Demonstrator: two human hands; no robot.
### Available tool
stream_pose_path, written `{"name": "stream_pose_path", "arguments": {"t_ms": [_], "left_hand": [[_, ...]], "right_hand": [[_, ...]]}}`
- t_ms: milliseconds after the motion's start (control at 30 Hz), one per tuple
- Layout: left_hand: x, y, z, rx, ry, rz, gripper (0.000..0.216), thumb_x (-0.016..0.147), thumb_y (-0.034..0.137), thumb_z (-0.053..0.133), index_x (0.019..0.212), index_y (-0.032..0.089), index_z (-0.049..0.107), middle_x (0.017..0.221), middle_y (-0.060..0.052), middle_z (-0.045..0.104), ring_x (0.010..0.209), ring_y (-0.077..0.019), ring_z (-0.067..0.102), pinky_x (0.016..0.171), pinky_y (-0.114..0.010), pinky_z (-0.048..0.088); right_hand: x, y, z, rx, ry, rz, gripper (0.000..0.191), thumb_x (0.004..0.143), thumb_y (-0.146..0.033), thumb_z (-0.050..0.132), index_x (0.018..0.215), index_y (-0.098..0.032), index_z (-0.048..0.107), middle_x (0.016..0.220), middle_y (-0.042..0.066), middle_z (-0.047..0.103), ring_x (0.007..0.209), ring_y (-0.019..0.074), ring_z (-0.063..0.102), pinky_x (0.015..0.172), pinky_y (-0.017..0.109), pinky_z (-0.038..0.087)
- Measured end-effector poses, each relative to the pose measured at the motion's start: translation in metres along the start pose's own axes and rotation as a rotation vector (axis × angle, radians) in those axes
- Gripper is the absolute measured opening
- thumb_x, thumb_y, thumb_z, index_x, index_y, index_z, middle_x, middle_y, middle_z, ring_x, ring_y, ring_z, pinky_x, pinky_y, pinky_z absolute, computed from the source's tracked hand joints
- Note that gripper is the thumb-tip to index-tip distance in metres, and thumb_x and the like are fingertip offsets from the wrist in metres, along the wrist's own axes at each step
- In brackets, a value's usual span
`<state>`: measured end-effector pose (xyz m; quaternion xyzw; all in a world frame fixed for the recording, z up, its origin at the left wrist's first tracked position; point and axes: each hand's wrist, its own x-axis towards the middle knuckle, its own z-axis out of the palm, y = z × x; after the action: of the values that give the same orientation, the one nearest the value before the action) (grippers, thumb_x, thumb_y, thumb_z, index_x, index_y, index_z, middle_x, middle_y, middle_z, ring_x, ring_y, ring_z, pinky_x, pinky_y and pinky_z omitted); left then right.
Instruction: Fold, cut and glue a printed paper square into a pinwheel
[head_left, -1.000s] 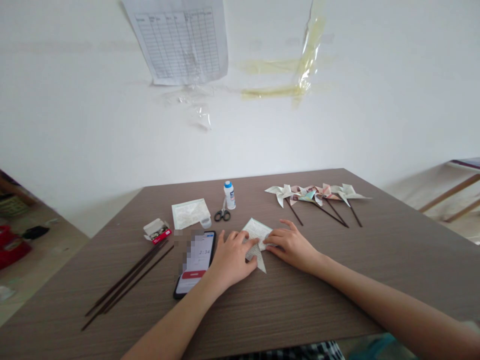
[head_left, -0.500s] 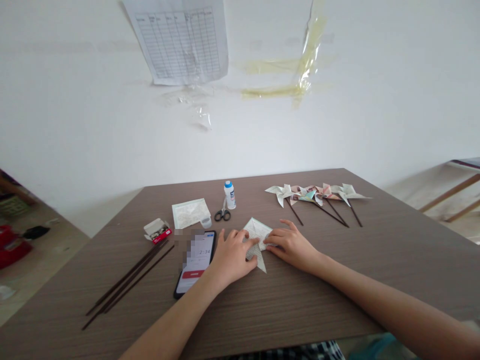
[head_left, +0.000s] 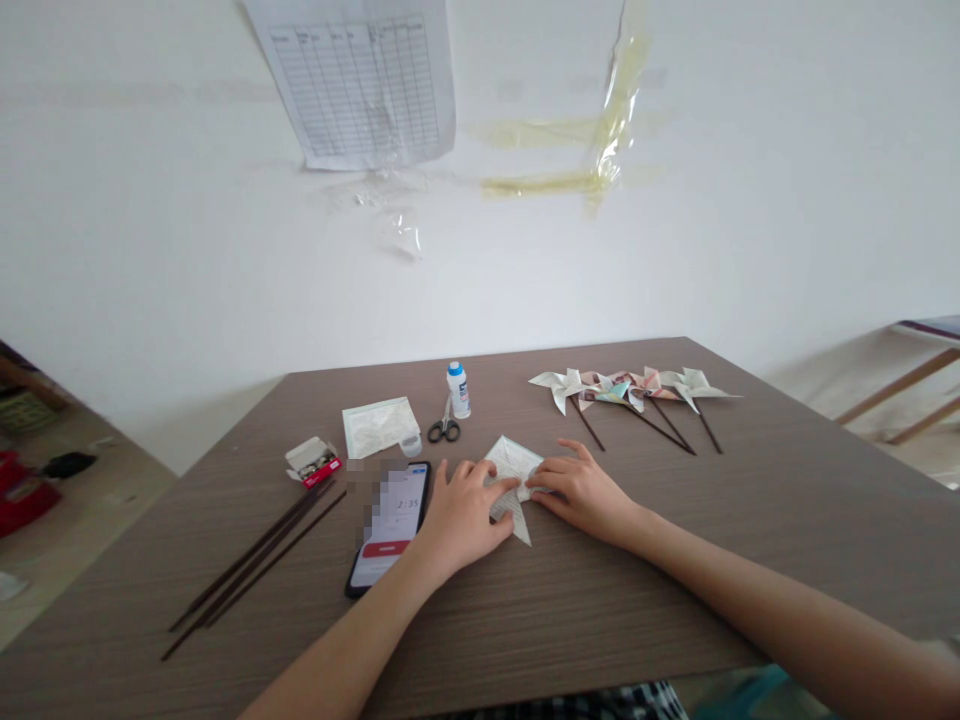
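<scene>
A piece of printed paper [head_left: 514, 460] lies on the table in front of me, cut and partly folded like a pinwheel, with one pointed flap toward me. My left hand [head_left: 469, 510] rests over its left side, fingers spread, the index fingertip pressing near the centre and the thumb by the near flap. From the right, my right hand [head_left: 581, 492] has its thumb and index fingertips together on the paper's right edge; its other fingers are loosely bent. The fingertips hide part of the paper's middle.
A phone [head_left: 390, 525] lies beside my left forearm. Dark sticks [head_left: 251, 560] and an open small box [head_left: 313, 462] are further left. Behind stand a glue bottle [head_left: 458, 390], scissors [head_left: 444, 430], paper sheets [head_left: 379, 425] and a small clear cup [head_left: 410, 444]. Several finished pinwheels [head_left: 562, 388] lie back right.
The phone's timer has gone from 2:34 to 2:35. Both hands and the paper keep nearly the same place; the whole view has shifted very slightly.
</scene>
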<state>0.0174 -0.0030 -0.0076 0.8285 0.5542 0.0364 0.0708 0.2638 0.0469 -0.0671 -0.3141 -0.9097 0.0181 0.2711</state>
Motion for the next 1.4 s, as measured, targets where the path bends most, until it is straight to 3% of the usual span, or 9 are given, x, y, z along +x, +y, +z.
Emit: {"name": "stream_pose_path", "arguments": {"t_ms": [233,567,1167,1400], "left_hand": [[0.0023,-0.0001,-0.0032,-0.01,-0.033,-0.021,0.048,0.108,0.038,0.073,0.156,0.038,0.078,0.161,-0.012,0.071,0.151,-0.0419,0.063,0.138,-0.084,0.029],[0.0009,-0.0007,-0.0013,-0.014,-0.016,-0.022,0.048,0.107,0.039,0.073,0.155,0.039,0.078,0.16,-0.011,0.071,0.151,-0.0431,0.063,0.138,-0.087,0.025],[0.0041,-0.0032,-0.0009,-0.071,-0.004,-0.03,0.058,0.103,0.037,0.076,0.16,0.036,0.071,0.161,-0.011,0.072,0.153,-0.0434,0.061,0.138,-0.089,0.024],[0.0045,-0.0041,-0.0022,-0.062,-0.015,-0.001,0.052,0.103,0.038,0.075,0.154,0.035,0.076,0.157,-0.011,0.073,0.15,-0.0435,0.062,0.137,-0.09,0.022]], "right_hand": [[0.0008,-0.0016,-0.0017,0.015,0.014,0.018,0.028,0.114,-0.027,0.063,0.113,-0.036,0.09,0.104,0.006,0.089,0.099,0.0298,0.086,0.127,0.06,0.053],[0.0009,-0.0007,-0.0007,0.011,0.016,0.012,0.028,0.114,-0.028,0.062,0.113,-0.037,0.089,0.103,0.006,0.089,0.098,0.0299,0.087,0.128,0.061,0.054],[-0.0009,0.0028,-0.0003,-0.005,-0.003,0.0,0.02,0.113,-0.025,0.068,0.116,-0.027,0.087,0.106,0.007,0.089,0.099,0.0288,0.087,0.128,0.066,0.051],[-0.0005,0.0006,-0.0027,0.003,0.005,0.01,0.023,0.113,-0.028,0.066,0.115,-0.033,0.089,0.105,0.006,0.09,0.099,0.0303,0.087,0.128,0.064,0.053]]}}
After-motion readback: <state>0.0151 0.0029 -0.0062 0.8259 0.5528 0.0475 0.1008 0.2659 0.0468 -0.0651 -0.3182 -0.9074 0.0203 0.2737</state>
